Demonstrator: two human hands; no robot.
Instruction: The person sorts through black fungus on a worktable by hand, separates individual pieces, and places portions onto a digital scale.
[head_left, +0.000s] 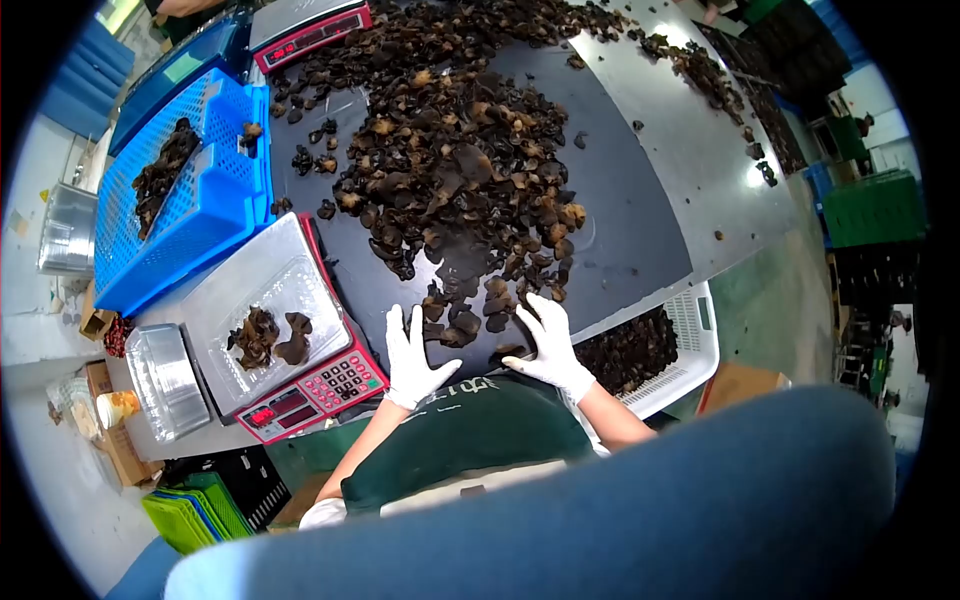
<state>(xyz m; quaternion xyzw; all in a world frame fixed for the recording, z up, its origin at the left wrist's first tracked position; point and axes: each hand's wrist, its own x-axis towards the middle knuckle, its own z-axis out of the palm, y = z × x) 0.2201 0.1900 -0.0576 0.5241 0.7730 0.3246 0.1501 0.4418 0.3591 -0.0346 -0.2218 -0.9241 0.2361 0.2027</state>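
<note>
My left hand (412,362), in a white glove, lies on the dark table mat (625,215) with its fingers spread. My right hand (552,352), gloved alike, is also open, its thumb close to a small dark piece at the table's near edge. Between and just beyond my hands lie loose black wood ear mushrooms (460,328), at the near end of a large heap of wood ear mushrooms (465,170). To the left of my left hand stands a red digital scale (340,385), bearing a clear plastic tray (275,310) with a few mushroom pieces inside.
Blue crates (235,185) stand at the left, with mushrooms on top. A stack of clear trays (168,380) sits beside the scale. Below the table's right edge is a white basket (695,350) of mushrooms. A second scale (312,38) stands at the back.
</note>
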